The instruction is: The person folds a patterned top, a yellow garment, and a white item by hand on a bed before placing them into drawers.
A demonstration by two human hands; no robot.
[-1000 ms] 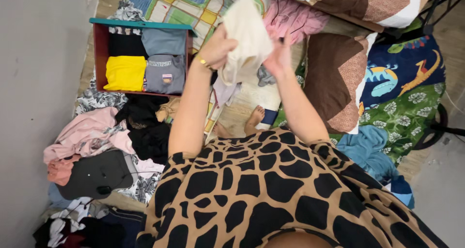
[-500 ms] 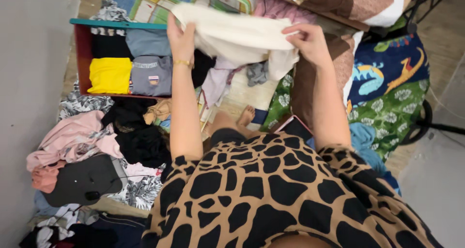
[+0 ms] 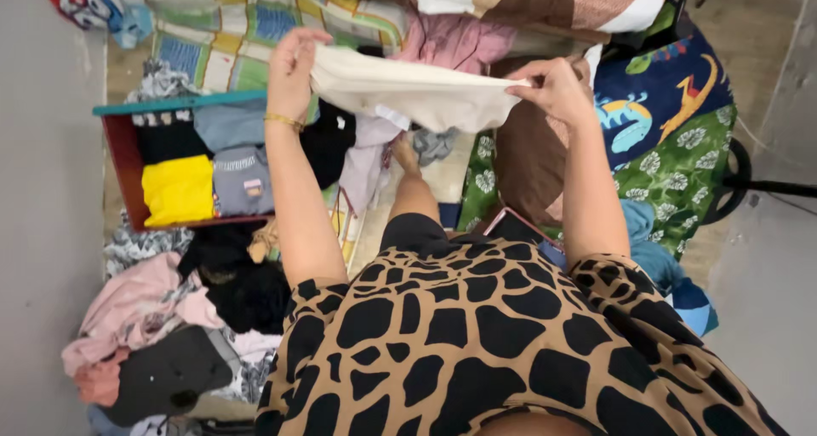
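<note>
We are holding a cream garment (image 3: 408,96) stretched out in the upper middle of the frame, above our knee. Our left hand (image 3: 292,62) is closing around its left edge, fingers curled tight over the fabric, a gold bracelet (image 3: 283,122) sitting on that wrist. Our right hand (image 3: 557,91) is pinching the garment's right end between thumb and fingertips. The cloth is sagging slightly between the 2 hands.

At the left of the frame, a red drawer (image 3: 119,168) with a teal edge is holding folded clothes: a yellow piece (image 3: 177,189), 2 grey pieces, 1 black piece. A loose heap of clothes (image 3: 162,317) is lying at the lower left. A brown patterned pillow (image 3: 528,159) is lying under our right hand, and a dinosaur-print blanket (image 3: 681,121) is spreading at the right.
</note>
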